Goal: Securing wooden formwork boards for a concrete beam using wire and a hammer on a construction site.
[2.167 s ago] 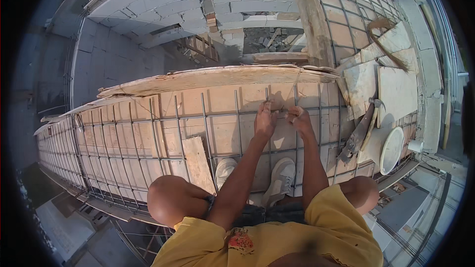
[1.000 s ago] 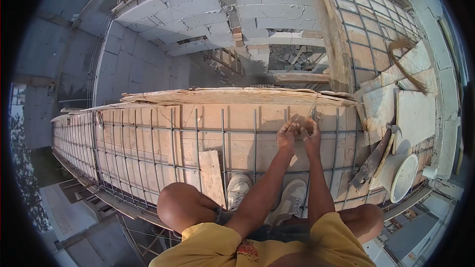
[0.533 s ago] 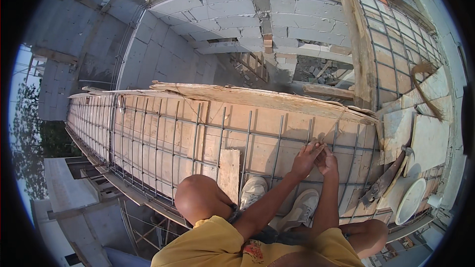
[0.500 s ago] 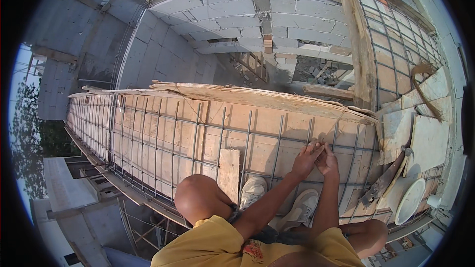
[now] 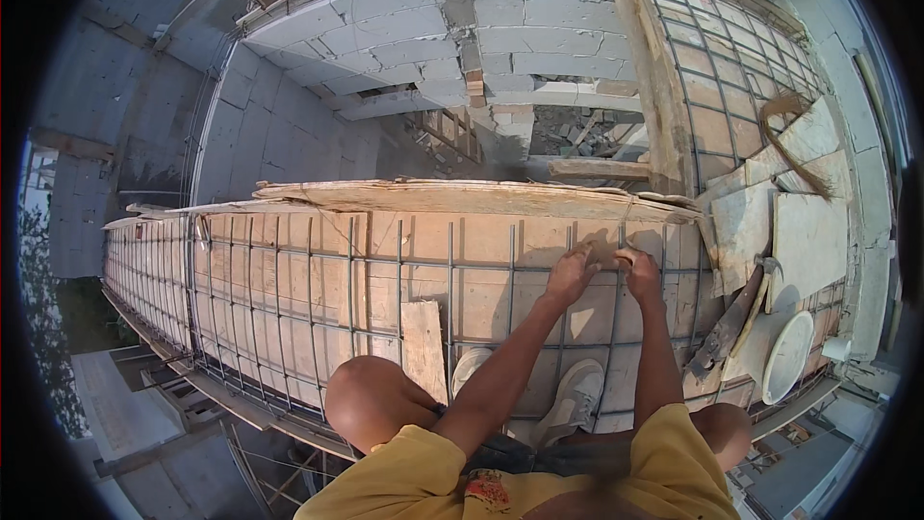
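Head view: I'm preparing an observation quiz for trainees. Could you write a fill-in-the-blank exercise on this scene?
1. The left hand and right hand are at the bar grid; the ____ one is nearer the hammer.
2. Of both shoes, the ____ one is nearer the short board.
3. The shirt is mainly ____.
Missing words: right; left; yellow.

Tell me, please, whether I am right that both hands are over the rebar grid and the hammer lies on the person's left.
Not quite: the hammer lies on the person's right, as the head view shows. The left hand and right hand are both over the rebar grid, as you said.
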The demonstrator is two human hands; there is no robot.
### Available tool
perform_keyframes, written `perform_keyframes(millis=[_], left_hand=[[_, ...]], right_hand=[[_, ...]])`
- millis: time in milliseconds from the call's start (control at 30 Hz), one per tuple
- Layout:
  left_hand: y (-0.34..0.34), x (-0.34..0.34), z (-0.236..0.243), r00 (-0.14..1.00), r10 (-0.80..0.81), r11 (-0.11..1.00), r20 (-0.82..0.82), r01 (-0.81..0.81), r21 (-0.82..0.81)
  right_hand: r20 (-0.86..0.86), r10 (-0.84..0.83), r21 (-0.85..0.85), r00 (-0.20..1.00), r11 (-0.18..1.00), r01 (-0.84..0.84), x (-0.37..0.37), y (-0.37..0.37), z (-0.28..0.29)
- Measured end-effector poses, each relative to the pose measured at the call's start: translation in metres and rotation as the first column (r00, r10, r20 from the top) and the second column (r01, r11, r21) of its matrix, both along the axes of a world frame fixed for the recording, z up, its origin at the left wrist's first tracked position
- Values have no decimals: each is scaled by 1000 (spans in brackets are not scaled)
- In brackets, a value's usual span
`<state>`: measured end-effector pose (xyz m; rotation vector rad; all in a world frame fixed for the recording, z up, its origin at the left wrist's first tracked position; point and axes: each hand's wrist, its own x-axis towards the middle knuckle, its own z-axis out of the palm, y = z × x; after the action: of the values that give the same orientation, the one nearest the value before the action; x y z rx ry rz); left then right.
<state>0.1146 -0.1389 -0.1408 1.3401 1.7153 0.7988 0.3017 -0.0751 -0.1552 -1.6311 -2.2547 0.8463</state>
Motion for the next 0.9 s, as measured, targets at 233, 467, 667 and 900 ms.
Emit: perform_keyframes(millis=[233,467,667,900], left_hand=[[12,-5,-19,989,-122,957,77,138,-255],[5,7,-13,1000,1,968,13,2,-251],[-4,5,-12,988,-78,997,-131,80,10],[13,-12,-19,909,-268,959,-320,284,5]], right_hand=[[-45,0,312,999,950,14,-37,10,8],[85,-178,1,980,984,178,-57,-11,-15],[-5,7,-326,1000,945,-8,-31,-1,-7],[-82,-217,-388,973,906,169,-53,-17,-1]])
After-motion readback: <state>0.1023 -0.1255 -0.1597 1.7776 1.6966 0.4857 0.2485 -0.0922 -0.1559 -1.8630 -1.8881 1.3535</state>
